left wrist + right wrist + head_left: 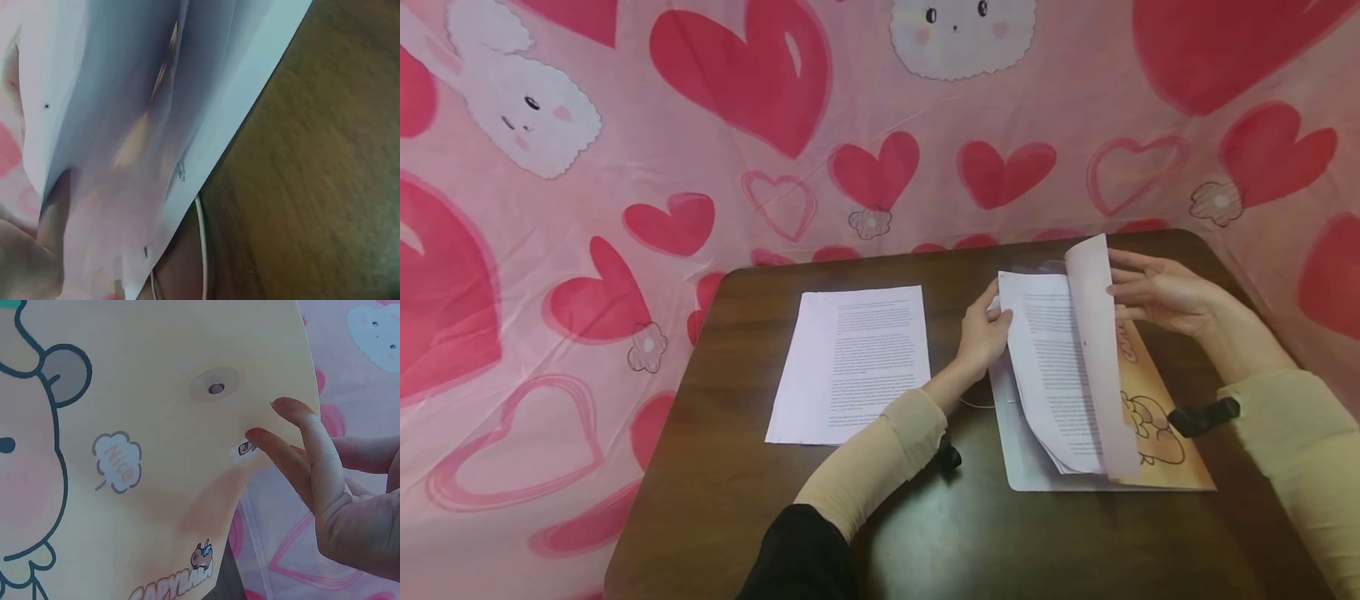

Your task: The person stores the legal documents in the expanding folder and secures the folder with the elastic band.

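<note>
On the right of the table lies an orange cartoon-printed folder point(1157, 433), pale inside, with printed sheets point(1048, 367) in it. My left hand point(983, 337) holds the upper left edge of these sheets, thumb on top. In the left wrist view, that hand's finger point(57, 209) reaches in at the paper's edge. My right hand point(1172, 296) holds the raised folder cover point(1097, 358) near its top edge; the cover curves upright over the sheets. The right wrist view shows two fingers point(290, 447) against the cover's printed outer face, close to a metal-rimmed hole point(216, 388).
Left of the folder, another stack of printed sheets point(865, 367) lies flat on the dark wooden table point(940, 525). A thin white cord point(201, 237) runs out from under the folder's edge. Behind the table hangs a pink heart-patterned cloth point(880, 100).
</note>
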The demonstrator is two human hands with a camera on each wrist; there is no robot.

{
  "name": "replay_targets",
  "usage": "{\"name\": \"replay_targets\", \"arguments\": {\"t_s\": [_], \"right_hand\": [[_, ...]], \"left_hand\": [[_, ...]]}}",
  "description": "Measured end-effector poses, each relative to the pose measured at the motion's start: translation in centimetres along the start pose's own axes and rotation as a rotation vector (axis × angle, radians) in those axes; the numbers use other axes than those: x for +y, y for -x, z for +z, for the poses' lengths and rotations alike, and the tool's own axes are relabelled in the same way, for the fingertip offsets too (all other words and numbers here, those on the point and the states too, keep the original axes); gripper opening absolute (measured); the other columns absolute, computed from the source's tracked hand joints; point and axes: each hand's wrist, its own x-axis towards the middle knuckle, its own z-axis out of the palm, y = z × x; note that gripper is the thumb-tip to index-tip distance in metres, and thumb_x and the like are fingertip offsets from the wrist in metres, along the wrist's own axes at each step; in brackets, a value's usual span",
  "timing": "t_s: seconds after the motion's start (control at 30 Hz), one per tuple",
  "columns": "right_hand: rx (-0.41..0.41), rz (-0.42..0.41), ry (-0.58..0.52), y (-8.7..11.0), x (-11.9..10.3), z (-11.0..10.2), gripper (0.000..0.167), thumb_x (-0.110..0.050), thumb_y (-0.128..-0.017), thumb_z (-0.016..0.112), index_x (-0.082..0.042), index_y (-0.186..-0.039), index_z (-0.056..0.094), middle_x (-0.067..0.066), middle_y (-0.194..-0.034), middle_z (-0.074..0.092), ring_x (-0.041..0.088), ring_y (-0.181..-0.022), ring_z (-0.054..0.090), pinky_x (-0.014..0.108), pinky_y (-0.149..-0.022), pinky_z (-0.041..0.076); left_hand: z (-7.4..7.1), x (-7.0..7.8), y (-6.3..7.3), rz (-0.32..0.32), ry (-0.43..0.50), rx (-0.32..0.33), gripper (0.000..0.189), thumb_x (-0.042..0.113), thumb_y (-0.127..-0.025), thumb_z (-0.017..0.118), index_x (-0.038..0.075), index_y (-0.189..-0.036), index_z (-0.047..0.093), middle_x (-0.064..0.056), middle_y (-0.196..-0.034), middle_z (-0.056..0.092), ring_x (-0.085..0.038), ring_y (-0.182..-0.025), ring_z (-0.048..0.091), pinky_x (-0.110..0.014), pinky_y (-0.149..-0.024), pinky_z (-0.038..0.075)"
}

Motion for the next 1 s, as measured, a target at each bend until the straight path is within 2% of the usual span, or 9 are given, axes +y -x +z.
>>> {"name": "replay_targets", "arguments": {"t_s": [0.07,0.2,0.33,0.53,0.73,0.8,0.87,0.93,1.0], "right_hand": [[-0.003,-0.005,-0.001,0.0,0.0,-0.1,0.093,0.016,-0.109,0.043,-0.006,-0.172,-0.022,-0.009,-0.115,0.082,0.012,-0.103,0.079,0.034,-0.076,0.069],[0.003,-0.005,0.001,0.0,0.1,-0.1,0.093,0.015,-0.109,0.043,-0.006,-0.172,-0.022,-0.009,-0.115,0.081,0.012,-0.103,0.079,0.034,-0.076,0.069],[0.008,-0.006,-0.005,0.0,0.1,0.0,0.092,0.015,-0.109,0.043,-0.006,-0.172,-0.021,-0.008,-0.114,0.082,0.012,-0.103,0.080,0.035,-0.076,0.070],[0.008,-0.020,-0.025,0.2,0.2,0.1,0.092,0.017,-0.108,0.042,-0.005,-0.171,-0.022,-0.006,-0.114,0.082,0.013,-0.102,0.080,0.035,-0.076,0.070],[0.035,-0.030,-0.019,0.4,0.0,-0.1,0.092,0.016,-0.108,0.044,-0.005,-0.174,-0.016,-0.007,-0.115,0.083,0.012,-0.101,0.081,0.034,-0.076,0.069],[0.040,-0.025,-0.013,0.4,-0.1,-0.1,0.091,0.015,-0.108,0.045,-0.005,-0.174,-0.013,-0.007,-0.116,0.083,0.013,-0.101,0.081,0.035,-0.077,0.070],[0.043,-0.020,-0.001,0.4,-0.1,-0.1,0.090,0.014,-0.108,0.046,-0.005,-0.175,-0.012,-0.008,-0.116,0.083,0.013,-0.101,0.081,0.036,-0.077,0.070],[0.037,-0.019,0.021,0.4,-0.1,0.1,0.090,0.014,-0.108,0.046,-0.004,-0.174,-0.013,-0.009,-0.116,0.082,0.013,-0.101,0.080,0.035,-0.077,0.070],[0.033,-0.022,0.036,0.3,0.0,0.3,0.091,0.015,-0.108,0.046,-0.003,-0.174,-0.015,-0.010,-0.115,0.082,0.012,-0.100,0.080,0.035,-0.077,0.070]], "left_hand": [[-0.1,-0.1,-0.1,0.063,-0.019,0.014,0.060,0.001,-0.108,0.063,0.018,-0.165,0.053,-0.025,-0.144,0.072,-0.032,-0.128,0.076,-0.036,-0.096,0.067],[-0.2,-0.3,-0.1,0.191,-0.101,0.024,0.061,-0.002,-0.105,0.067,0.018,-0.162,0.057,-0.022,-0.141,0.075,-0.032,-0.130,0.075,-0.031,-0.096,0.066],[0.0,-0.2,-0.1,0.257,-0.177,0.014,0.058,-0.003,-0.105,0.067,0.013,-0.160,0.058,-0.020,-0.141,0.075,-0.032,-0.131,0.074,-0.026,-0.103,0.062],[-0.4,0.4,0.2,0.217,-0.274,0.020,0.052,-0.005,-0.105,0.063,0.006,-0.156,0.061,-0.021,-0.152,0.068,-0.032,-0.134,0.073,-0.031,-0.114,0.057],[-2.1,1.2,0.4,0.140,-0.209,0.030,0.053,-0.004,-0.106,0.063,0.009,-0.157,0.062,-0.022,-0.155,0.065,-0.034,-0.139,0.070,-0.041,-0.118,0.056],[-2.5,1.3,0.4,0.144,-0.218,0.031,0.053,-0.004,-0.106,0.063,0.012,-0.157,0.062,-0.020,-0.156,0.065,-0.033,-0.139,0.070,-0.035,-0.115,0.058],[-2.7,1.3,0.5,0.195,-0.258,0.012,0.054,-0.004,-0.106,0.063,0.013,-0.157,0.062,-0.018,-0.157,0.064,-0.030,-0.131,0.075,-0.024,-0.096,0.062],[-2.7,1.4,0.7,0.257,-0.317,-0.015,0.055,-0.005,-0.106,0.062,0.013,-0.158,0.061,-0.020,-0.154,0.066,-0.026,-0.098,0.081,-0.017,-0.068,0.055],[-2.4,1.6,0.7,0.295,-0.376,-0.053,0.055,-0.005,-0.106,0.061,0.012,-0.159,0.059,-0.021,-0.152,0.066,-0.022,-0.075,0.069,-0.016,-0.054,0.040]]}}
